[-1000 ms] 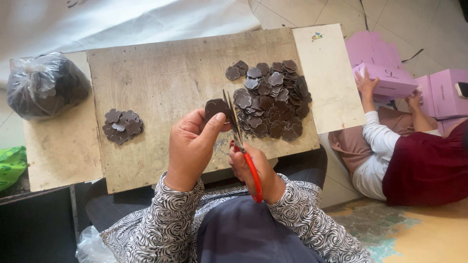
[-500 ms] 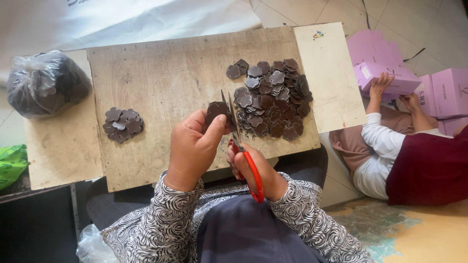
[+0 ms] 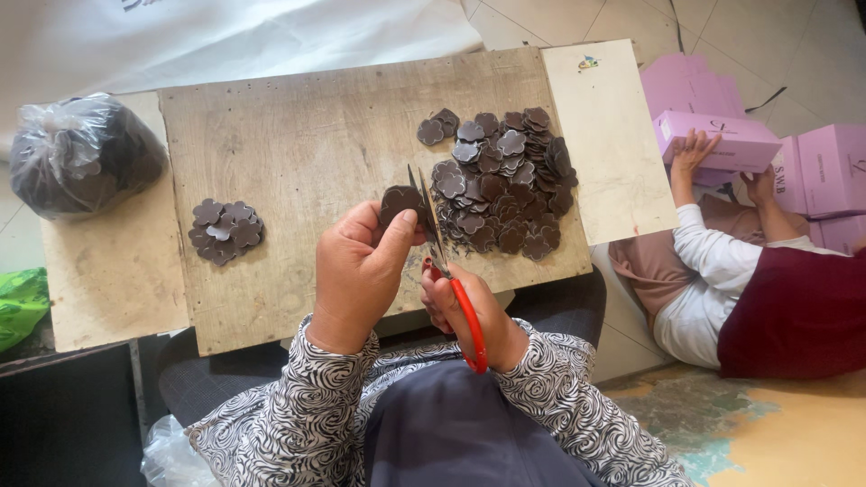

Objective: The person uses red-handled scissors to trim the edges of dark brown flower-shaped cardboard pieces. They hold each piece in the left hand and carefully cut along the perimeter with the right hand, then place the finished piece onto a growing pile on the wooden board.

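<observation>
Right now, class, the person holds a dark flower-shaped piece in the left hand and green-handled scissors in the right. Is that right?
Not quite: the head view shows the scissors in the right hand have red handles. The left hand does hold the dark flower-shaped piece.

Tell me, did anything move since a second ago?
Hardly. The left hand still holds a dark flower-shaped piece, and the right hand still works the red-handled scissors against it. The other person's hand slid up onto the pink box. Both piles stayed put.

Soft even daylight, sharp focus
</observation>
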A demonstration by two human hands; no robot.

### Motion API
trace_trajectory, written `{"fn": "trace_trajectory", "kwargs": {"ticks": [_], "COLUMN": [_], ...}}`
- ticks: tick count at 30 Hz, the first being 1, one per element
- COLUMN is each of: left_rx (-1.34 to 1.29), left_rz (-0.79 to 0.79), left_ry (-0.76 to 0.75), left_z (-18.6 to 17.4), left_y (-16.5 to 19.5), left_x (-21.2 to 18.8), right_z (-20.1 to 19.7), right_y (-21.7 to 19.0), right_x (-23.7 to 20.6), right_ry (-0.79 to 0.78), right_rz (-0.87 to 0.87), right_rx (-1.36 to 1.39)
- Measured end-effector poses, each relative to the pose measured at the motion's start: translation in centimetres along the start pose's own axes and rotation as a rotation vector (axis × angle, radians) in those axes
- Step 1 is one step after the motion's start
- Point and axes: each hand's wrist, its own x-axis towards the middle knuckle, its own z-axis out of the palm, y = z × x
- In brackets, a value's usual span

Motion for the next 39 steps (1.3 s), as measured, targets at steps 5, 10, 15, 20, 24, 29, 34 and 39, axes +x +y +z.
{"fn": "trace_trajectory", "kwargs": {"ticks": [5,10,15,20,24,29,34,39], "left_rx": [-0.043,-0.146,-0.132,-0.107,0.015,0.069,0.084,0.150], "left_rz": [0.012,0.002,0.001,0.009,0.029,0.046,0.034,-0.003], "left_ry": [0.015,0.010,0.008,-0.022,-0.049,-0.045,-0.083,-0.076], "left_z": [0.0,-0.1,-0.2,-0.1,-0.1,-0.1,-0.4,-0.4], "left_y": [-0.4,-0.7,-0.8,-0.6,-0.2,0.2,0.6,1.0], "left_x": [0.0,0.2,0.0,0.2,0.1,0.1,0.1,0.1], "right_z": [-0.2,-0.1,0.1,0.0,-0.1,-0.3,-0.6,-0.8], "right_y": [0.1,0.1,0.1,0.3,0.5,0.7,0.8,0.9], "right_x": [0.0,-0.1,-0.1,0.0,0.1,0.2,0.1,0.1], "right_ry": [-0.012,0.000,0.002,0.003,-0.004,-0.029,-0.078,-0.103], "right_rz": [-0.011,-0.012,-0.001,-0.011,-0.035,-0.029,-0.034,-0.014], "right_rx": [-0.002,-0.064,-0.021,0.001,0.011,0.003,0.022,0.036]}}
